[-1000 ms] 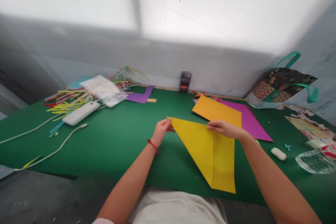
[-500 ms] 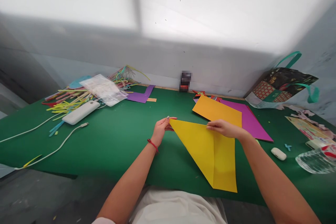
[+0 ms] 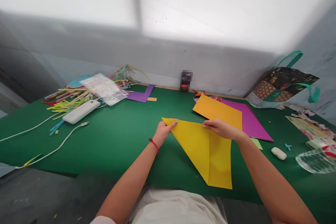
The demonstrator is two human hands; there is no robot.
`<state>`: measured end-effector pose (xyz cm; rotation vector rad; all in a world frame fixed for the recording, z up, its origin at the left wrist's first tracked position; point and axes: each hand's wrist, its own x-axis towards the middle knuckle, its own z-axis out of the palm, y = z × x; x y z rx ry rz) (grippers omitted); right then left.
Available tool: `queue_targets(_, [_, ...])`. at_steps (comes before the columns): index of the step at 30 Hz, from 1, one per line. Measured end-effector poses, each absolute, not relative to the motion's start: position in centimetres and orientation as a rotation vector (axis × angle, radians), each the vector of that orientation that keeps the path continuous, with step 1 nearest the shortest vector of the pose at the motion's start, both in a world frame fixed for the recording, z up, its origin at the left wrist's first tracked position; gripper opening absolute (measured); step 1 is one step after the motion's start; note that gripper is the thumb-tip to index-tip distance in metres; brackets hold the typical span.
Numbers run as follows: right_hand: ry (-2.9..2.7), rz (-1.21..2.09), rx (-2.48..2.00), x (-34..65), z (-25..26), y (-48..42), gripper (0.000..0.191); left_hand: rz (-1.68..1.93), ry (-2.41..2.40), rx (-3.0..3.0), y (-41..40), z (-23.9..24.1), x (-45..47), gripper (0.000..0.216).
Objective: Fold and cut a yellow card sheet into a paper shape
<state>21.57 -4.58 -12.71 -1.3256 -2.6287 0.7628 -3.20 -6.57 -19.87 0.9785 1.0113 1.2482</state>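
Yellow paper stretches between my two hands in the head view, in front of me near the close edge of the green table. My left hand grasps it close to its pointed left corner, thumb laid over the near face and fingers behind; the tip sticks out past my thumb. A red bracelet circles that wrist. My right hand pinches the upper edge farther along, thumb and fingers closed on it. From the left corner one side slants down to a low point, where an upright line meets it; right of that line a narrower panel hangs down. Whether the lower edge touches the tabletop I cannot tell.

Just beyond my right hand lies an orange sheet, overlapping a magenta sheet. A pale green slip shows beside my right forearm, with a small white case and a clear bottle farther right. Well off to my left, a white power bank rests by a heap of coloured strips.
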Motion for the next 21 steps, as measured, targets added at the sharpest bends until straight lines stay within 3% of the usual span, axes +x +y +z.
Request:
queue_targets(9, [-2.69, 0.772, -1.267, 21.9, -11.5, -4.9, 0.039, 1.176, 0.957, 1.172, -6.8, -18.8, -4.1, 0.038])
queue_targets(21, [-2.757, 1.041, -1.265, 23.1, -11.0, -3.9, 0.049, 1.003, 0.978, 1.527, -7.6, -17.7, -4.7, 0.028])
